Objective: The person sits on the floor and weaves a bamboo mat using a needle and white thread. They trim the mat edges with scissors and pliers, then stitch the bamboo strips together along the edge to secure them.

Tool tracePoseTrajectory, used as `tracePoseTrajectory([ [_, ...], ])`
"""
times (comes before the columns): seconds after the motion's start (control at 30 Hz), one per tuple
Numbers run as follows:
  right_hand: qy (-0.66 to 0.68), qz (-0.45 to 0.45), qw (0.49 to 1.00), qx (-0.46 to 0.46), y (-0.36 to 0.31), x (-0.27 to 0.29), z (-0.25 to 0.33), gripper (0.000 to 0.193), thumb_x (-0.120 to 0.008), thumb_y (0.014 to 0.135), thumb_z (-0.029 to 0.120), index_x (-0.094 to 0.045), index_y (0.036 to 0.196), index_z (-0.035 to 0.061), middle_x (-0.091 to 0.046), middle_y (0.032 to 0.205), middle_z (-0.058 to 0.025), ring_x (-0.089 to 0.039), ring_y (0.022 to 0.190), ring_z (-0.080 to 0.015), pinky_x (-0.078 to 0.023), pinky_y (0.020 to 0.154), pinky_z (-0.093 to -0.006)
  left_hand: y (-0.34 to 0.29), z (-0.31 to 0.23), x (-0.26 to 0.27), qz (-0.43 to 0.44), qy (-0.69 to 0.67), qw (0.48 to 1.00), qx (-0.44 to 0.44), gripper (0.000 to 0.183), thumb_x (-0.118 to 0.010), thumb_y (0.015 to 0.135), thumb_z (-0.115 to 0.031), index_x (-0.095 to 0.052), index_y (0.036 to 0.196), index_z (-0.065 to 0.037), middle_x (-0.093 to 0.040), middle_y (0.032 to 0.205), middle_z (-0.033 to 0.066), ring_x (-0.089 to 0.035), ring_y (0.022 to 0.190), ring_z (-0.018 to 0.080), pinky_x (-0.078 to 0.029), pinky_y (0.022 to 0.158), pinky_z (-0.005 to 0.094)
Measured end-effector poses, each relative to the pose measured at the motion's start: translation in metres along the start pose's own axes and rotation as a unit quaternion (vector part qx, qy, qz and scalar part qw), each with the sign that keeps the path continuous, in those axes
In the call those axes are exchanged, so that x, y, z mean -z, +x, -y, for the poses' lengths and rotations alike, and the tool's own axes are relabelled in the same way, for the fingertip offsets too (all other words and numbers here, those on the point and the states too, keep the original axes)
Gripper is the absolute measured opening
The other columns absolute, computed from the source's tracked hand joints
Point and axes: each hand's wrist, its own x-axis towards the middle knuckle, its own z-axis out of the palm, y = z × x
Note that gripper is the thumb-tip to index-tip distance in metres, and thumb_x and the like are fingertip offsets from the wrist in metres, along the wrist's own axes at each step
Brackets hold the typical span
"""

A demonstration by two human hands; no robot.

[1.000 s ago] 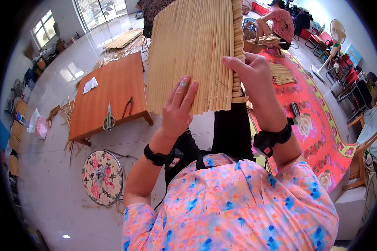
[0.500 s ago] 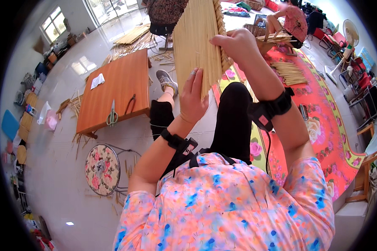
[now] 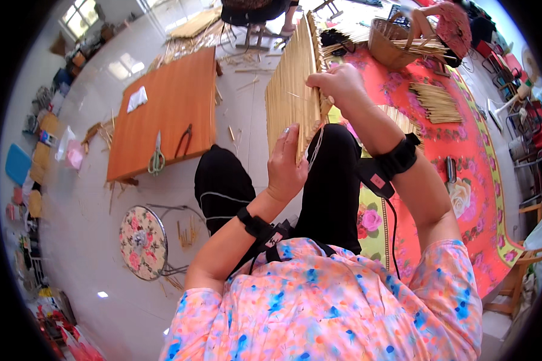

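A ribbed panel of pale, reed-like stalks [image 3: 288, 90] is held up on a slant above and between the knees, with its thick, rolled-looking right edge turned toward the right hand [image 3: 340, 84]. That edge is pinched by the right hand, thumb on the near face and the other fingers out of sight behind, presumably because the firmest hold is offered there. The left hand [image 3: 286, 166] is laid against the lower end, fingers extended upward along the stalks, apparently as a steadying support; whether it is also gripping cannot be told, since the thumb side is partly hidden. A loose whitish string [image 3: 315, 147] is seen hanging beside the panel's lower right corner, over the black trousers [image 3: 333, 180]. On a low wooden table [image 3: 162, 90] at the left, green-handled scissors [image 3: 156, 159] and pincers [image 3: 187, 133] are laid side by side near the closest edge, likely for easy reach, with a white cloth [image 3: 137, 100] farther back. At the right, cut stalks [image 3: 436, 102] are spread on a pink floral mat [image 3: 427, 198], perhaps so that the floor is not touched, below a wicker basket [image 3: 390, 53].
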Motion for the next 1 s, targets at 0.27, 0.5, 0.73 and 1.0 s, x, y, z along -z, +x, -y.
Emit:
tracePoseTrajectory([
  [0.27,0.052,0.004,0.999,0.004,0.022,-0.058,-0.052,0.038,-0.075,0.064,0.033,-0.068,0.061,-0.0038,-0.058,0.049,-0.0099,-0.057,0.044,-0.0186,-0.046,0.047,-0.0344,-0.024,0.030,0.001,0.123,-0.015,0.989,0.080,0.075,-0.062,0.074,0.002,-0.032,0.142,-0.001,-0.046,0.127,0.0288,-0.049,0.114,0.0489,-0.046,0.095,0.0468],
  [0.5,0.092,0.007,0.996,0.011,-0.007,-0.084,-0.071,0.033,-0.073,0.067,0.030,-0.069,0.068,-0.0033,-0.058,0.049,-0.0112,-0.055,0.045,-0.0138,-0.042,0.045,-0.0341,-0.034,0.043,0.031,0.315,-0.074,0.935,0.147,0.094,-0.070,0.073,-0.007,-0.014,0.149,-0.002,-0.025,0.147,0.0286,-0.034,0.133,0.0465,-0.042,0.104,0.0446],
  [0.73,0.071,-0.009,0.997,-0.018,-0.058,-0.091,-0.083,0.032,-0.074,0.071,0.022,-0.056,0.059,-0.0029,-0.048,0.051,-0.0010,-0.043,0.048,-0.0063,-0.034,0.044,-0.0286,-0.017,0.063,0.097,0.344,-0.230,0.899,0.147,0.065,-0.069,0.075,-0.007,-0.047,0.135,-0.002,-0.039,0.142,0.0247,-0.041,0.132,0.0387,-0.034,0.110,0.0379],
  [1.0,0.083,0.015,0.995,-0.049,-0.088,-0.080,-0.079,0.021,-0.071,0.078,0.018,-0.066,0.074,-0.0021,-0.053,0.058,0.0061,-0.045,0.055,-0.0025,-0.035,0.047,-0.0245,-0.038,0.234,0.177,0.060,0.093,0.942,0.318,0.054,-0.068,0.085,-0.025,-0.052,0.131,-0.003,-0.044,0.137,0.0275,-0.042,0.129,0.0413,-0.037,0.105,0.0429],
])
